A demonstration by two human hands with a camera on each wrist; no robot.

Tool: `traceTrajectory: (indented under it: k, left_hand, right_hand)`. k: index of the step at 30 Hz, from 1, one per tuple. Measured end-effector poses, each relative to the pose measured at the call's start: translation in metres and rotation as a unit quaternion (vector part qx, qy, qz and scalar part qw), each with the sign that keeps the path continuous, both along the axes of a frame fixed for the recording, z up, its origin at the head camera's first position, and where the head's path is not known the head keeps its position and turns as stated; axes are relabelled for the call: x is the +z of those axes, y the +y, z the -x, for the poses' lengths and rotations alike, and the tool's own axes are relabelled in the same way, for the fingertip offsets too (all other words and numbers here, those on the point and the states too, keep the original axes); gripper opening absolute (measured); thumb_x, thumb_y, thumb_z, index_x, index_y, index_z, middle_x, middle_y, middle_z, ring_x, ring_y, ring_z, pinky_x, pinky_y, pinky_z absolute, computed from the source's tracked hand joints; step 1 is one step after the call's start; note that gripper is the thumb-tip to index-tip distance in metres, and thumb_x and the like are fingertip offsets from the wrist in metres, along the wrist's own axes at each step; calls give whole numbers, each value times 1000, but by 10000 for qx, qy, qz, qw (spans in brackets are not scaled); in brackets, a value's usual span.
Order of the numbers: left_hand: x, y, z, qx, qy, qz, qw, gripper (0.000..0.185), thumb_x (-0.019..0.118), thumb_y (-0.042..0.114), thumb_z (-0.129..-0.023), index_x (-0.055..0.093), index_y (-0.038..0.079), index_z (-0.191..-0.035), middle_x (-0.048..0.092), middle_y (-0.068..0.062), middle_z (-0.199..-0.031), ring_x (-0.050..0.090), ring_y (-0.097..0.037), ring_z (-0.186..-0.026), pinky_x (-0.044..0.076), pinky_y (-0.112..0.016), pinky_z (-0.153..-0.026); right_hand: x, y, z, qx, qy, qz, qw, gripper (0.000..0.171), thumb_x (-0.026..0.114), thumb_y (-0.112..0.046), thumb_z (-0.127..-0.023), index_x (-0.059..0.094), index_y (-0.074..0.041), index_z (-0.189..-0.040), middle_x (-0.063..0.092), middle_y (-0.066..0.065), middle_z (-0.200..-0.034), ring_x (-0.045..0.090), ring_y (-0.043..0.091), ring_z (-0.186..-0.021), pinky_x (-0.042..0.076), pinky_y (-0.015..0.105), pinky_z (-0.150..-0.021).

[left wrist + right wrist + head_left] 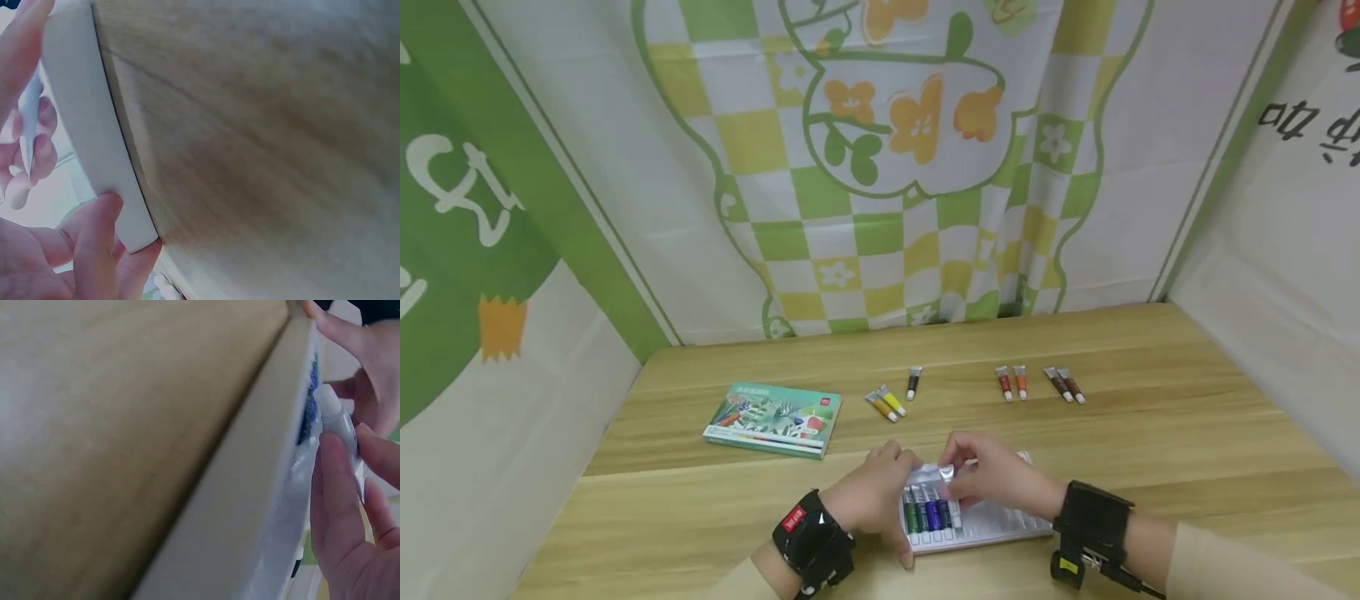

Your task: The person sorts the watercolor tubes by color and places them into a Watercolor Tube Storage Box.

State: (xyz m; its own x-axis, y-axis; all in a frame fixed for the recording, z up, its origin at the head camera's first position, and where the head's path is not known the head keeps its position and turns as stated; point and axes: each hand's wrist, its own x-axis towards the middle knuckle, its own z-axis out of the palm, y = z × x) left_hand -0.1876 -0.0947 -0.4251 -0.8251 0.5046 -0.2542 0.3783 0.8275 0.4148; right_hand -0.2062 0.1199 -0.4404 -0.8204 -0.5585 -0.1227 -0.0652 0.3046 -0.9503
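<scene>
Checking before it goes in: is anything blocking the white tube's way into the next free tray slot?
Nothing visible. The right hand pinches the white tube over the tray, beside the purple tube; its fingers hide part of the slot.

Bright, even light; wrist views blurred close-up.

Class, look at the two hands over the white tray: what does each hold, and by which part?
The right hand pinches a white paint tube along its body, near the cap. The left hand grips the tray by its end edge.
</scene>
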Motion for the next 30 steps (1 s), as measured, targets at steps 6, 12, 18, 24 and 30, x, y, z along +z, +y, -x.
traceTrajectory:
  k: [6, 12, 18, 24, 30]
  left_hand:
    - [-1, 0, -1, 17, 12, 3, 10000, 112, 104, 32, -41, 55, 6, -138, 51, -5, -119, 49, -23, -110, 52, -39, -97]
    - [-1, 0, -1, 7, -49, 10, 10000, 112, 104, 32, -42, 55, 6, -138, 51, -5, -119, 50, -23, -111, 52, -39, -98]
    - [-2, 0, 1, -17, -50, 76, 10000, 112, 104, 34, -42, 54, 7, -139, 52, -6, -122, 50, -24, -113, 51, -41, -99]
    - [-2, 0, 1, -42, -26, 72, 10000, 113, 104, 34, -42, 54, 6, -139, 52, -7, -123, 50, -24, -113, 51, -40, -100]
    - [-2, 0, 1, -34, -9, 59, 10000, 113, 104, 33, -41, 54, 6, -139, 52, -7, -123, 50, -25, -113, 51, -40, -101]
  right_hand:
    - [-6, -1, -7, -84, 411, -150, 9990, 28, 79, 6, -81, 58, -4, -96, 60, 7, -94, 65, 17, -75, 61, 31, -63]
    - [-1, 1, -9, 120, 1185, -1274, 9847, 34, 84, -1, -77, 65, -6, -105, 60, 2, -95, 59, 16, -78, 54, 28, -65]
    - [9, 2, -14, 556, 2165, -2317, 9468, 42, 87, -8, -78, 72, -1, -117, 61, 1, -102, 59, 15, -85, 54, 27, -71]
    - [13, 6, -17, 984, 2603, -2589, 9250, 37, 84, -14, -83, 75, -2, -117, 66, 1, -102, 59, 6, -82, 53, 23, -70]
    - [16, 5, -16, 1079, 2744, -2578, 9201, 33, 84, -12, -82, 77, -4, -113, 69, 2, -98, 60, 6, -78, 53, 22, -68]
